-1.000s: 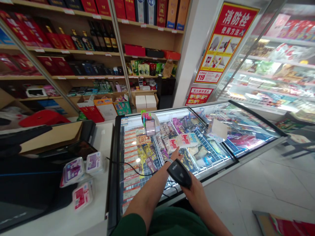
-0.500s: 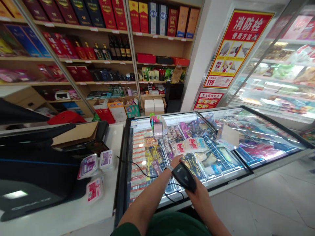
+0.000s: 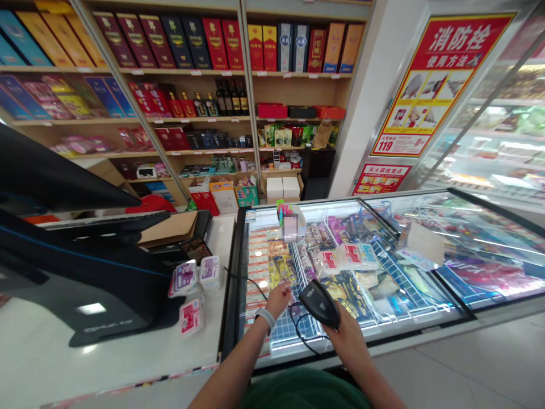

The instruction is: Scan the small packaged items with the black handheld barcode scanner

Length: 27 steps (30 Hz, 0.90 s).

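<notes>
My right hand [image 3: 347,335] grips a black handheld barcode scanner [image 3: 319,304], its head tilted up and to the left. A thin black cable [image 3: 300,321] loops below it across the glass. My left hand [image 3: 277,300] hangs with curled fingers above the lid of a glass-topped chest freezer [image 3: 340,324], holding nothing. A white wristband [image 3: 266,318] circles that wrist. The nearest goods are yellow snack bags [image 3: 279,264] in the freezer. Several packaged items in pink and purple wrappers [image 3: 191,317] lie on the white counter [image 3: 128,341], left of my left hand.
A black checkout terminal [image 3: 85,267] stands on the counter to the left. Shelves of boxed liquor [image 3: 191,85] fill the back wall. A red and yellow poster [image 3: 438,85] hangs on a pillar, with a glass-fronted display fridge [image 3: 502,153] at the right.
My left hand has drawn back to the left, away from the packs in the freezer, and its fingers have curled. The view has shifted, and my right hand still grips the scanner.
</notes>
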### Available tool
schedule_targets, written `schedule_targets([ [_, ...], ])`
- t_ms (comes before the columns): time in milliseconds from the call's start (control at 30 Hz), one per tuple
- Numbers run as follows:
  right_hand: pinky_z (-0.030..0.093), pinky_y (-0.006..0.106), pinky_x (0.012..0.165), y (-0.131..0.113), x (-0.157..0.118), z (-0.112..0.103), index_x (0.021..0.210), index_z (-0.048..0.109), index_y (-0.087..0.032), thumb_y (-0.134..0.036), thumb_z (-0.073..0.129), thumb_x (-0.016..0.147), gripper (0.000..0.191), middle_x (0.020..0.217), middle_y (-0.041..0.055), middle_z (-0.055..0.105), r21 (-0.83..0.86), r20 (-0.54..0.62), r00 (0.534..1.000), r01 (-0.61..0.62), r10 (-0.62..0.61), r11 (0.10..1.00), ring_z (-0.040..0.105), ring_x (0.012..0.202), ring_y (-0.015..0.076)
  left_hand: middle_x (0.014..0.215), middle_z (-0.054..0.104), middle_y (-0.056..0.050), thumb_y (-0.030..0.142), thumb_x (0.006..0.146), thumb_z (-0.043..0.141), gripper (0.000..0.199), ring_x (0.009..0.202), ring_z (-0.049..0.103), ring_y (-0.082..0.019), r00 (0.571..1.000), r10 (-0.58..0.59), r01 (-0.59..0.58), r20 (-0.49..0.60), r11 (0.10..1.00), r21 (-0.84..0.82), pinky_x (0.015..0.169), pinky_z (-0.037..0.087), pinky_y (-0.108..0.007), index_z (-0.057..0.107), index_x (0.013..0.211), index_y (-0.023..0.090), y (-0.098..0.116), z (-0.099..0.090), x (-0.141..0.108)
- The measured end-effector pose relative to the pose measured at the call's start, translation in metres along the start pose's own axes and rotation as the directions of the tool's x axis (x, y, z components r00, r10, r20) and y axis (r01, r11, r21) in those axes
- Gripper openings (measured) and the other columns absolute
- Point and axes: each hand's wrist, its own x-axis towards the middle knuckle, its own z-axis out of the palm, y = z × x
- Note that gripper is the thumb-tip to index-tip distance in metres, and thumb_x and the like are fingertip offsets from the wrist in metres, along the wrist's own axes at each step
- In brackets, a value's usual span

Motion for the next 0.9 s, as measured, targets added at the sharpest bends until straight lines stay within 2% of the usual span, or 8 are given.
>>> schedule_targets([
  [167, 0.052, 0.036, 0.081, -0.001, 0.003, 0.009, 0.108, 0.060, -0.019, -0.022, 0.052, 0.073, 0.036, 0.098, 0.0072, 0.070, -0.007, 0.008, 1.000, 0.028, -0.028, 1.000, 0.067, 0.093, 0.0252, 0.105, 0.071, -0.010, 0.015, 0.082, 0.050, 0.044, 0.094, 0.066, -0.017, 0.993, -0.067, 0.076, -0.100, 0.994, 0.080, 0.089, 0.049, -0.029, 0.062, 0.124, 0.014, -0.027, -0.032, -0.025],
  [333, 0.051, 0.038, 0.084, 0.000, 0.009, 0.018, 0.112, 0.059, -0.018, -0.022, 0.051, 0.072, 0.041, 0.105, 0.0096, 0.070, -0.047, 0.033, 0.998, 0.046, -0.044, 0.998, 0.066, 0.098, 0.0271, 0.108, 0.071, -0.008, 0.013, 0.082, 0.048, 0.044, 0.096, 0.066, -0.015, 0.980, -0.120, 0.135, -0.156, 0.987, 0.089, 0.089, 0.049, -0.026, 0.062, 0.124, 0.015, -0.035, -0.054, -0.045],
  [467, 0.052, 0.038, 0.080, -0.003, 0.013, 0.020, 0.112, 0.059, -0.017, -0.023, 0.051, 0.074, 0.039, 0.103, 0.0100, 0.071, -0.062, 0.073, 0.996, 0.061, -0.056, 0.996, 0.067, 0.094, 0.0270, 0.109, 0.071, -0.007, 0.011, 0.082, 0.048, 0.047, 0.098, 0.066, -0.015, 0.974, -0.116, 0.135, -0.193, 0.987, 0.092, 0.092, 0.049, -0.027, 0.060, 0.127, 0.017, -0.042, -0.065, -0.059],
  [700, 0.051, 0.037, 0.083, -0.012, 0.019, 0.020, 0.110, 0.060, -0.019, -0.022, 0.052, 0.071, 0.040, 0.103, 0.0086, 0.071, -0.011, 0.110, 0.989, 0.104, -0.103, 0.994, 0.067, 0.096, 0.0257, 0.116, 0.067, -0.011, 0.016, 0.083, 0.051, 0.042, 0.107, 0.063, -0.019, 0.944, -0.062, 0.112, -0.325, 0.984, 0.138, 0.100, 0.046, -0.034, 0.061, 0.124, 0.013, -0.065, -0.080, -0.089],
  [900, 0.051, 0.036, 0.083, -0.019, 0.021, 0.021, 0.108, 0.062, -0.019, -0.020, 0.052, 0.069, 0.040, 0.101, 0.0076, 0.072, 0.003, 0.153, 0.982, 0.114, -0.114, 0.993, 0.067, 0.095, 0.0252, 0.119, 0.065, -0.010, 0.016, 0.085, 0.046, 0.041, 0.113, 0.060, -0.020, 0.888, -0.032, 0.146, -0.458, 0.965, 0.216, 0.103, 0.046, -0.037, 0.060, 0.123, 0.015, -0.079, -0.102, -0.115],
])
